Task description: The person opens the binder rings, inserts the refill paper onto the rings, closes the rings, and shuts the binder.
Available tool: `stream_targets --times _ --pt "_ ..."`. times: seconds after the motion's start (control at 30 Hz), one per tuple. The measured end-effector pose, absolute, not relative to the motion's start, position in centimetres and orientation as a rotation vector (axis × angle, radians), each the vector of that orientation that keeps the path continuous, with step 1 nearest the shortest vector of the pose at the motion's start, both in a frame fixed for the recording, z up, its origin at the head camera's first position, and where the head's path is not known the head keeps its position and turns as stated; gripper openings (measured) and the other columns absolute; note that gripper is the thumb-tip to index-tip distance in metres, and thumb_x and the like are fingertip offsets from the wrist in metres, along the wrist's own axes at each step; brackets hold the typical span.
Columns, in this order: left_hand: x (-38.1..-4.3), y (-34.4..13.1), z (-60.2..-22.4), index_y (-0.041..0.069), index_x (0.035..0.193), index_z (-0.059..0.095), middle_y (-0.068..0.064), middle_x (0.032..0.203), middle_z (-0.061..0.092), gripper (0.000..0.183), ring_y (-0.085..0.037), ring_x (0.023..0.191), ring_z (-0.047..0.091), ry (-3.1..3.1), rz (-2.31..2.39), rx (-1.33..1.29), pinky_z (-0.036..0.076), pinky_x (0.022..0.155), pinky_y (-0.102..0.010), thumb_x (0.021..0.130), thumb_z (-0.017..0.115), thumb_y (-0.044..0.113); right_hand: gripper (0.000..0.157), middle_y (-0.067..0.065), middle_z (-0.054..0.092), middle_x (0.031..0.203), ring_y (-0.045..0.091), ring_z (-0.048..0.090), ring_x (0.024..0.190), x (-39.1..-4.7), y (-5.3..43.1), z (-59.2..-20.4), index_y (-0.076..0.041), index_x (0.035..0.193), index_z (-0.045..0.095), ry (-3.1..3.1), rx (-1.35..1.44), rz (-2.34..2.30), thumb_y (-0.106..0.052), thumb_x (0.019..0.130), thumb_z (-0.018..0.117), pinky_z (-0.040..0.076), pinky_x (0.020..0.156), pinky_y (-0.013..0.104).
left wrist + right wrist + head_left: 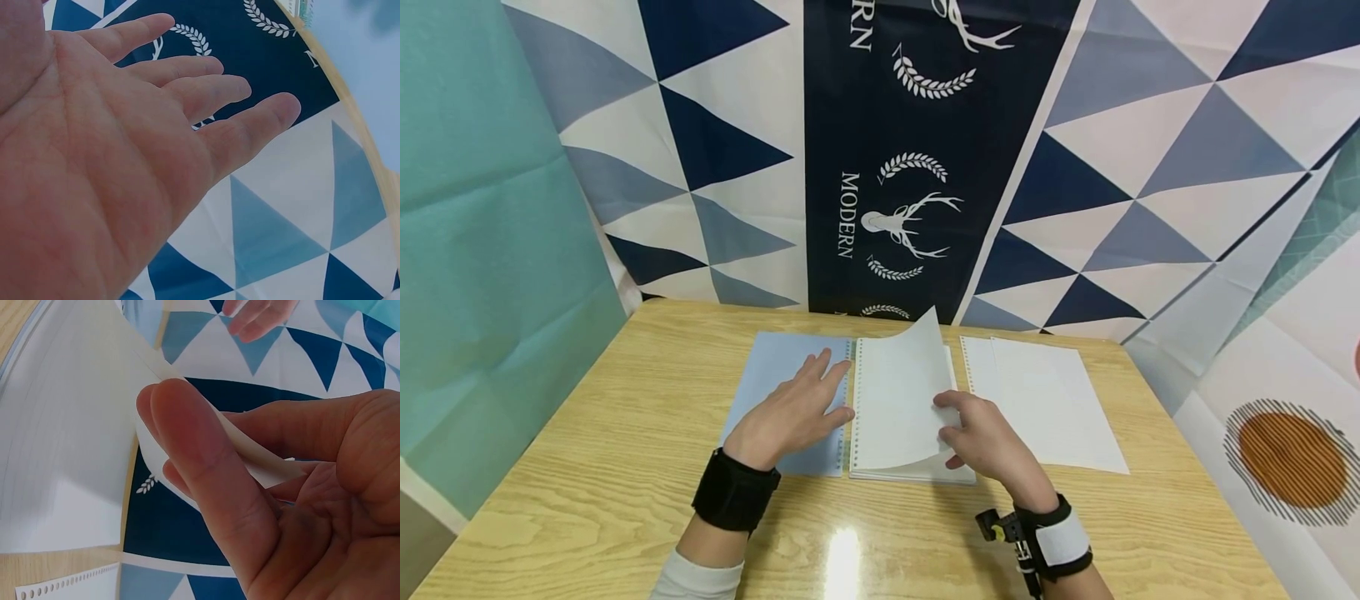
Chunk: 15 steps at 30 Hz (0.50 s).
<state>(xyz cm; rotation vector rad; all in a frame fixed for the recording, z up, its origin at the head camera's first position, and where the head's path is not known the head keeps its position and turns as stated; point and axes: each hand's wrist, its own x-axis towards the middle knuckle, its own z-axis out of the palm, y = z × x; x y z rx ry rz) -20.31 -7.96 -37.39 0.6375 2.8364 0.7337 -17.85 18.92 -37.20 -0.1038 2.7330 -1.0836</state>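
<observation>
A stack of white hole-punched paper (891,477) lies in the middle, its top sheet (898,400) lifted and curving up along the right side. My right hand (988,437) pinches that sheet's right edge; in the right wrist view the paper passes between thumb (194,437) and fingers. To the left is a light blue notebook cover (771,354) with holes down its right side. Over this cover is my left hand (793,417), its fingers spread and holding nothing. The left wrist view shows its bare palm (106,169).
White hole-punched sheets (1045,400) lie overlapping to the right of the stack. Everything rests on a wooden table (625,433). Behind its back edge hangs a patterned cloth (895,167), with a teal cloth (490,208) at the left.
</observation>
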Motion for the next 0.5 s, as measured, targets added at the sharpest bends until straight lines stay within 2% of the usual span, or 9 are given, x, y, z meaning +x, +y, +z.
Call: stream_targets --times 0.37,0.5 --pt "-20.37 -7.94 -37.49 0.011 0.159 0.033 -0.024 0.169 0.016 0.068 -0.042 0.157 0.015 2.84 0.741 0.637 0.03 0.119 -0.064 0.103 0.061 0.036 0.047 0.035 0.043 0.151 0.017 0.071 0.06 -17.98 19.31 -37.18 0.005 0.14 0.054 2.728 -0.133 -1.071 0.008 0.094 0.058 0.061 0.057 0.033" --pt "-20.33 -7.95 -37.48 0.011 0.159 0.033 -0.024 0.169 0.016 0.068 -0.042 0.157 0.015 2.834 0.739 0.637 0.03 0.119 -0.064 0.103 0.06 0.036 0.047 0.035 0.044 0.15 0.019 0.073 0.065 -18.04 19.39 -37.24 0.005 0.14 0.054 2.72 -0.116 -1.077 0.007 0.093 0.059 0.06 0.056 0.033"
